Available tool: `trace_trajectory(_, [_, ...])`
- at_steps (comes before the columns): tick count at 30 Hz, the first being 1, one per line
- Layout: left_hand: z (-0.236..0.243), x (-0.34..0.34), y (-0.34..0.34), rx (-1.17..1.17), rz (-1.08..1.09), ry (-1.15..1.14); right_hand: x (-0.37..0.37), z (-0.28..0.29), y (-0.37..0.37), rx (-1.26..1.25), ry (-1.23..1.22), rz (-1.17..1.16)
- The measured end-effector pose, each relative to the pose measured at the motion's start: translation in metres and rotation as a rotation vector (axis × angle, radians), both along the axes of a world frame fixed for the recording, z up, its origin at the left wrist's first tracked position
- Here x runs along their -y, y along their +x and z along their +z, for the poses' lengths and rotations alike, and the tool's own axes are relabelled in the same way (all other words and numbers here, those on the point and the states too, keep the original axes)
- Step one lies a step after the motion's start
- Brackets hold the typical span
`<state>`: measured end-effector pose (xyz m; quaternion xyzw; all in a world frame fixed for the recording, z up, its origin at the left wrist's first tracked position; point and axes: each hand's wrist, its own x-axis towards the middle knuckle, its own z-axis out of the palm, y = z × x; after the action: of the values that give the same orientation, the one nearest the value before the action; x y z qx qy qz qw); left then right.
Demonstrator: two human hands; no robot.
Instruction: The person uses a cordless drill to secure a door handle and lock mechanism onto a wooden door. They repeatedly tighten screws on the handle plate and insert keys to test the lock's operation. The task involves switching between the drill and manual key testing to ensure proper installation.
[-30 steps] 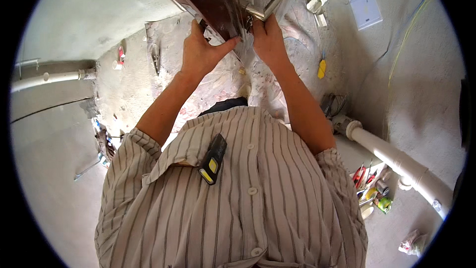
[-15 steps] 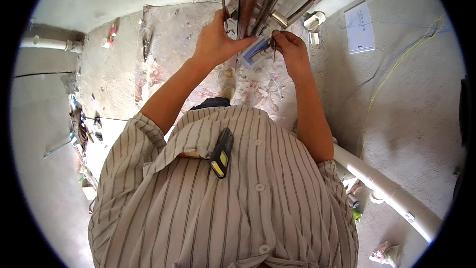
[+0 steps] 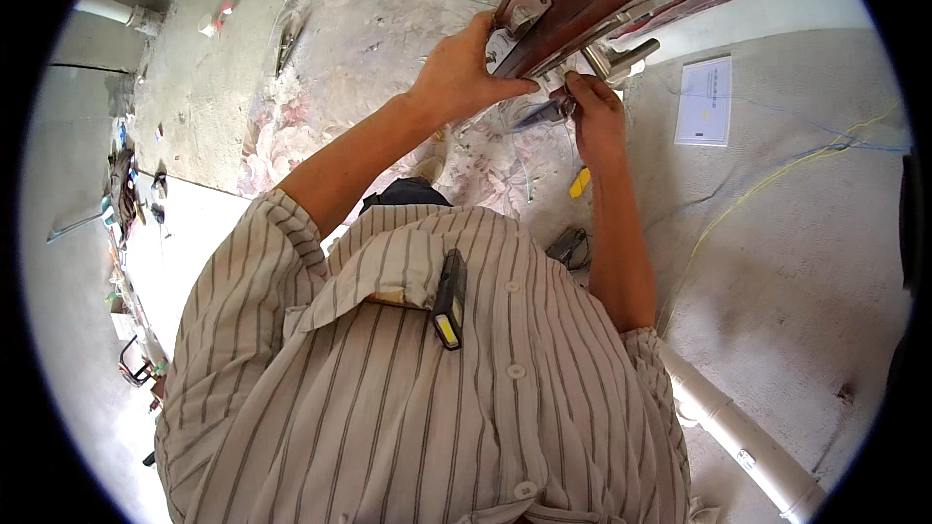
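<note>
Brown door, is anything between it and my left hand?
Nothing visible: your left hand is against the edge of the brown door, by the metal plate. The metal handle is off to the right, near your right hand.

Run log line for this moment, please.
left hand: gripping brown door by edge | right hand: pinching small item, identity unclear, near door handle

A glossy reddish-brown door [image 3: 604, 2] slants from the upper centre of the frame toward the top right. A silvery plate [image 3: 527, 6] sits on its left edge, and a metallic lever handle [image 3: 626, 56] juts out on its right side. Below the handle is a small dark piece [image 3: 566, 107], indistinct.
</note>
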<state>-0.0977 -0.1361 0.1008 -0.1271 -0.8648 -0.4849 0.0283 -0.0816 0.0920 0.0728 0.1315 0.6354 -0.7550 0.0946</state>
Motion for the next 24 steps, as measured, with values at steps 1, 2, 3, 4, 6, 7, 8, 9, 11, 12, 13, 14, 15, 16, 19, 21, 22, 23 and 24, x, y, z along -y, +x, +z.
trace_trajectory(1, [0.0, 0.001, -0.001, -0.038, 0.002, 0.011, -0.001, -0.003, -0.002, 0.079, -0.163, -0.014])
trace_trajectory(2, [0.0, 0.001, -0.001, -0.036, 0.002, 0.0, -0.002, -0.005, -0.003, 0.115, -0.348, -0.01])
trace_trajectory(3, [0.0, 0.002, -0.001, -0.03, -0.005, 0.005, -0.004, -0.008, -0.004, 0.212, -0.475, -0.019])
trace_trajectory(4, [-0.001, 0.003, -0.002, 0.014, -0.012, -0.013, -0.004, -0.01, -0.006, 0.263, -0.626, -0.006])
trace_trajectory(6, [-0.005, 0.003, -0.002, 0.029, -0.019, -0.002, -0.005, -0.011, -0.007, 0.459, -0.98, -0.035])
trace_trajectory(7, [-0.008, 0.002, -0.002, 0.004, -0.016, 0.025, -0.005, -0.01, -0.007, 0.437, -0.938, 0.022])
trace_trajectory(8, [-0.012, 0.002, -0.001, -0.065, -0.007, 0.063, -0.005, -0.008, -0.005, 0.452, -0.859, 0.02])
trace_trajectory(9, [-0.018, 0.001, 0.001, -0.021, 0.027, 0.062, -0.005, -0.004, -0.005, 0.462, -0.737, -0.05])
trace_trajectory(11, [-0.032, -0.003, 0.004, -0.029, 0.105, 0.066, -0.001, 0.001, 0.002, 0.187, -0.186, -0.011])
trace_trajectory(12, [-0.04, -0.001, 0.006, 0.003, 0.111, 0.079, 0.002, 0.004, 0.004, 0.059, 0.106, -0.017])
trace_trajectory(13, [-0.048, 0.0, 0.008, 0.037, 0.11, 0.073, 0.005, 0.005, 0.005, -0.113, 0.378, 0.012])
trace_trajectory(14, [-0.055, 0.001, 0.01, 0.11, 0.107, 0.044, 0.008, 0.006, 0.006, -0.205, 0.508, 0.105])
trace_trajectory(15, [-0.061, 0.001, 0.01, 0.088, 0.088, 0.047, 0.01, 0.007, 0.006, -0.19, 0.549, 0.079])
trace_trajectory(16, [-0.066, 0.0, 0.009, 0.106, 0.073, 0.028, 0.012, 0.006, 0.005, -0.199, 0.578, 0.067])
trace_trajectory(19, [-0.074, -0.002, 0.009, 0.105, 0.068, 0.062, 0.016, 0.002, 0.0, -0.111, 0.268, -0.049])
trace_trajectory(21, [-0.076, -0.003, 0.009, 0.103, 0.083, 0.092, 0.015, 0.001, -0.003, -0.011, 0.008, -0.116])
trace_trajectory(22, [-0.076, -0.003, 0.01, 0.118, 0.086, 0.092, 0.016, 0.0, -0.003, 0.048, -0.085, -0.14])
trace_trajectory(23, [-0.075, -0.003, 0.01, 0.125, 0.096, 0.088, 0.015, 0.001, -0.003, 0.101, -0.17, -0.188])
trace_trajectory(24, [-0.075, -0.003, 0.011, 0.126, 0.094, 0.096, 0.016, 0.001, -0.002, 0.054, -0.097, -0.147])
